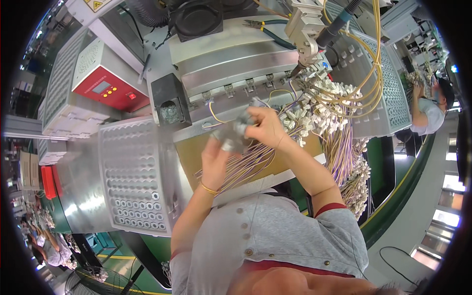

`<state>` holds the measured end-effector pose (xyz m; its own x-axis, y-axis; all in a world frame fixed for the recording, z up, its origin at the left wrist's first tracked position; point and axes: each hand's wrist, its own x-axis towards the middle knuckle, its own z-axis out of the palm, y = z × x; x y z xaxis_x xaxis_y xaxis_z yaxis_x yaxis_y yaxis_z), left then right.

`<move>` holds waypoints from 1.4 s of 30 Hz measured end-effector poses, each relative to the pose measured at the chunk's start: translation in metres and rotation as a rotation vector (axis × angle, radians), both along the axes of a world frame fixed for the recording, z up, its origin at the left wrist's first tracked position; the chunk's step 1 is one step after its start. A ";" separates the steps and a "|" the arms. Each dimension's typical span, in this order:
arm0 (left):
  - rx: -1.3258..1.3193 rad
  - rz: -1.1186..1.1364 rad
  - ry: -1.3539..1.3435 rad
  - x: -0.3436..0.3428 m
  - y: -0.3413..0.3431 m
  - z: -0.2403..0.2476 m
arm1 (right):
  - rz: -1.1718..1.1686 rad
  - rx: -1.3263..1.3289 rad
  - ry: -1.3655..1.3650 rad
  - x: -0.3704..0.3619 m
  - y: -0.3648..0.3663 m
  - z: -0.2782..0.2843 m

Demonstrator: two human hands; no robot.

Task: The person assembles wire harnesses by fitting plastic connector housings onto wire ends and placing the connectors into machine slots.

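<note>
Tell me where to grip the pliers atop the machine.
The pliers are probably best taken by both handles just behind the pivot, from above and the near side: they lie flat, handles splayed rightward toward the metal fixture, nose pointing left.

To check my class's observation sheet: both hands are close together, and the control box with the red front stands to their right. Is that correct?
Not quite: the head view shows the control box with the red front to the left of the hands. The left hand and right hand are indeed close together.
</note>
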<state>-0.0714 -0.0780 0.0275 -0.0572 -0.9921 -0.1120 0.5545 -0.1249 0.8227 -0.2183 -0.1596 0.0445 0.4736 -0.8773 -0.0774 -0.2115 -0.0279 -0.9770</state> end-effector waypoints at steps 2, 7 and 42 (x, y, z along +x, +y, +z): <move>-0.091 -0.024 -0.458 -0.001 0.007 -0.045 | -0.263 0.090 -0.195 0.007 0.001 0.011; -0.445 0.038 -1.176 0.011 -0.006 -0.050 | -0.547 0.194 -0.424 0.035 -0.003 -0.001; -0.563 0.246 -1.500 0.095 0.015 -0.016 | 0.304 -0.561 0.140 0.047 0.037 -0.049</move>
<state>0.0232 -0.0626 0.0114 -0.0792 -0.8929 0.4433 -0.7867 0.3290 0.5223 -0.1709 -0.1229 -0.0047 0.7254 -0.6314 0.2742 -0.2382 -0.6039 -0.7606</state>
